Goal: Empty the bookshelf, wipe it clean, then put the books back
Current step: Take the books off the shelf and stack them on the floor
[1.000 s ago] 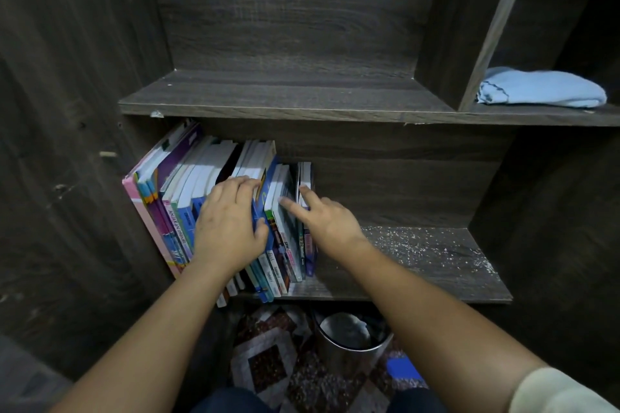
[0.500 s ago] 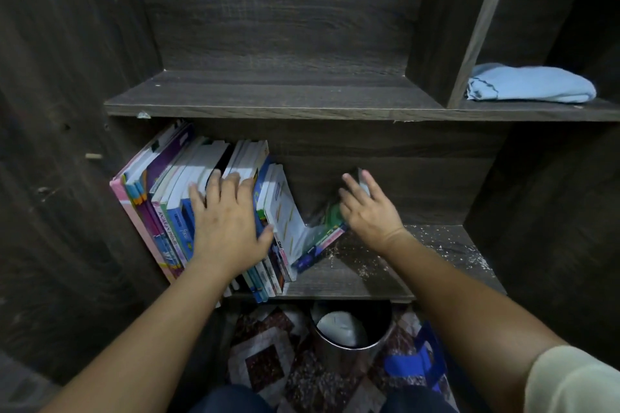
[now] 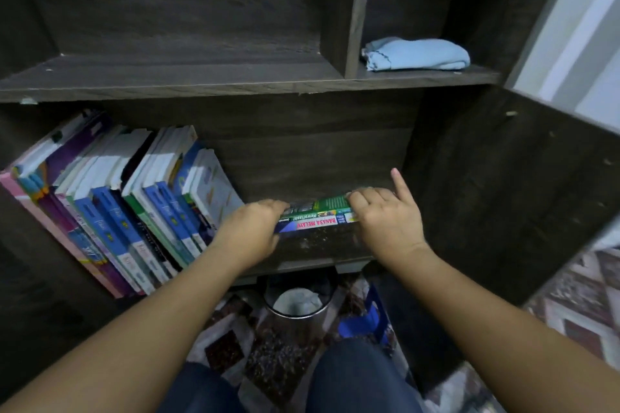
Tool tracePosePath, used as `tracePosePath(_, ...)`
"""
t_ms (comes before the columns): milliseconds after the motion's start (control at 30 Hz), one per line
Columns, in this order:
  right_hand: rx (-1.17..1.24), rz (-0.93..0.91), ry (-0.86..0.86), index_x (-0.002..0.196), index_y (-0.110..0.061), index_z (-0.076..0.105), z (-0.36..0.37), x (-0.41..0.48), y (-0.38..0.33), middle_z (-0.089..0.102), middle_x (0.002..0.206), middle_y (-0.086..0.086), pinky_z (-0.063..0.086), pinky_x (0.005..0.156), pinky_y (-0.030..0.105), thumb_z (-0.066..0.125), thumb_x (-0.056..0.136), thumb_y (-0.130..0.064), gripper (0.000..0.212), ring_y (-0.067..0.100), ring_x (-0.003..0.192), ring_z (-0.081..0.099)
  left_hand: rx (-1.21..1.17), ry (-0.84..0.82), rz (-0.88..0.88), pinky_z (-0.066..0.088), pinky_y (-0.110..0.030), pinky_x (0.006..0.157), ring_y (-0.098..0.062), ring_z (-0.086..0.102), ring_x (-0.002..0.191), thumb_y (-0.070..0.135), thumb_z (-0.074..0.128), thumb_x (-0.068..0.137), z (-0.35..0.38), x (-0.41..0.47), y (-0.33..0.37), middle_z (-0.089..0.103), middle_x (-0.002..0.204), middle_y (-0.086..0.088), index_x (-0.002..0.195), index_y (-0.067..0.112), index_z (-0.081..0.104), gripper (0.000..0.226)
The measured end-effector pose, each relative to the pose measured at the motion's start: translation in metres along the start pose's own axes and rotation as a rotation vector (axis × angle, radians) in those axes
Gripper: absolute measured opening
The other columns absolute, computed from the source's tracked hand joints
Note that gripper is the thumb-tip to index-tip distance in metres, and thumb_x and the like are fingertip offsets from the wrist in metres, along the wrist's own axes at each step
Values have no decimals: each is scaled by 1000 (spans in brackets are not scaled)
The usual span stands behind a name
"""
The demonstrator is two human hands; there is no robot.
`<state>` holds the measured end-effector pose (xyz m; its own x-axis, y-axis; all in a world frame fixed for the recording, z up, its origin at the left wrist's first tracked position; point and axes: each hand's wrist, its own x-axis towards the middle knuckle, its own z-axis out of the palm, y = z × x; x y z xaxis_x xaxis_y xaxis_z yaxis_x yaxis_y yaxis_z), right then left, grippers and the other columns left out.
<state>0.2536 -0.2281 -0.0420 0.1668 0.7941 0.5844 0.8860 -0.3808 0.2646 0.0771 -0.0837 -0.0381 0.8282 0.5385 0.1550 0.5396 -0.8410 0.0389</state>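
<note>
Dark wood bookshelf (image 3: 352, 10), viewed from above and in front; person kneeling or sitting before it, knees in blue jeans at the bottom edge.

Lower shelf (image 3: 318, 246): a row of books (image 3: 134, 208) fills the left half, spines outward, all leaning to the left against the side wall; pink and purple covers at far left, then blue and white spines; the bare board to the right of them is speckled with pale dust or crumbs.

A flat stack of books (image 3: 318, 216) lies on that board, near the back wall and just beside the leaning row; green cover on top, a spine reading "BAHASA MELAYU" facing out.

Left hand (image 3: 250, 233): fingers curled over the left end of the flat stack, holding it.

Right hand (image 3: 385, 221): fingers curled over the right end, holding it; one outer finger (image 3: 399, 181) sticks up straight, clear of the books.

Upper shelf (image 3: 201, 77): the wide left compartment shows bare board; a folded light-blue cloth (image 3: 416, 54) sits in the narrow right compartment.

Floor below: a round metal bin (image 3: 297, 302) with pale crumpled contents, on a patterned mat (image 3: 268, 355).
</note>
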Motion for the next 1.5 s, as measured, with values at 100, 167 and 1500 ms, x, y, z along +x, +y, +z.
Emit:
tracePosePath(100, 64, 145, -204, 87, -11, 71, -20, -28, 8, 70, 75, 6, 44, 100, 54, 91, 50, -25, 44, 27, 69, 68, 36, -47, 96, 47, -34, 87, -27, 60, 107, 21, 59, 84, 1, 9, 24, 62, 122, -4, 126, 21, 55, 42)
tracePosePath(167, 49, 185, -300, 83, -15, 68, -26, -53, 11, 68, 72, 4, 47, 97, 48, 89, 52, -26, 39, 24, 66, 66, 41, -93, 165, 47, -34, 81, -28, 61, 101, 21, 57, 83, 7, 11, 47, 65, 111, -4, 112, 22, 59, 29)
tracePosePath(1500, 344, 1081, -1185, 152, -22, 22, 174, -527, 124, 21, 160, 8, 37, 106, 50, 47, 97, -6, 62, 36, 142, 25, -189, -562, 573, 27, -33, 112, -22, 26, 140, 23, 54, 96, 257, -7, 384, 46, 139, -3, 136, 17, 47, 41)
